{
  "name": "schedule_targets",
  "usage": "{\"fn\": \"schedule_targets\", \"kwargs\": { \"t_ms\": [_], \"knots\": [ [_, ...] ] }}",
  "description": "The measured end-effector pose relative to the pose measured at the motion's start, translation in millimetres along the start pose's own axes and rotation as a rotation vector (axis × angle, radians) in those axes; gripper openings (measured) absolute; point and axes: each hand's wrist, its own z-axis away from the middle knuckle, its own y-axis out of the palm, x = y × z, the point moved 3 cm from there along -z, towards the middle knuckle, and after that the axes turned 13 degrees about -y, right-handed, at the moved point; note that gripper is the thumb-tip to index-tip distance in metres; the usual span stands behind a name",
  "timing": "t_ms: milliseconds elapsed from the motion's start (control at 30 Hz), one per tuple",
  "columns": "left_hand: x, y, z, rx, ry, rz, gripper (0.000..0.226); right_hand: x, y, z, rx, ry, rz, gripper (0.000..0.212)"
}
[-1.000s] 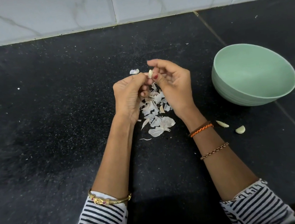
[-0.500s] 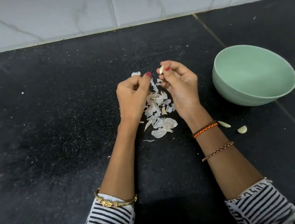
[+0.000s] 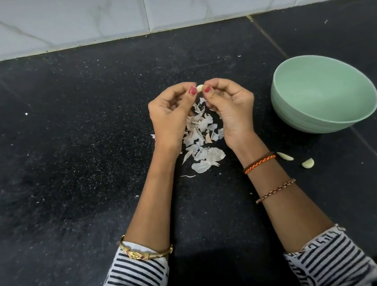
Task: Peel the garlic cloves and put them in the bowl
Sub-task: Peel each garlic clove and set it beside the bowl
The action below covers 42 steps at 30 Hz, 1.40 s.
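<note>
Garlic clove [image 3: 200, 87] is pinched between left hand [image 3: 171, 114] and right hand [image 3: 230, 106] above the skins [image 3: 202, 138], probably nearly peeled, so next it needs carrying to the green bowl [image 3: 324, 93].

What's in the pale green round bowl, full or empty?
Empty as far as visible: the pale green round bowl shows a bare inside; two peeled garlic cloves lie on the black counter nearby.

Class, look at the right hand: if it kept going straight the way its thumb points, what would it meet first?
Probably the garlic clove it pinches, then the left hand; depth is unclear.
</note>
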Motion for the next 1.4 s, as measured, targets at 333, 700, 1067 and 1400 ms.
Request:
{"fn": "schedule_targets", "kwargs": {
  "t_ms": [333,700,1067,1400],
  "knots": [
    [3.6,-4.4,-1.4,-0.070,-0.165,0.062,0.014,0.0,-7.3,-0.1,-0.021,-0.239,0.353,0.018],
    [11.2,-6.0,-6.2,-0.111,-0.138,-0.153,0.034,-6.9,3.2,0.6,0.157,-0.396,0.429,0.012],
    [8.9,-0.6,-1.7,-0.138,-0.021,-0.422,0.041,0.1,7.3,5.3,0.146,-0.352,0.356,0.013],
    [6.6,-6.8,2.0,-0.235,0.019,-0.450,0.025,11.8,-15.3,19.0,-0.079,-0.319,0.495,0.018]
  ]
}}
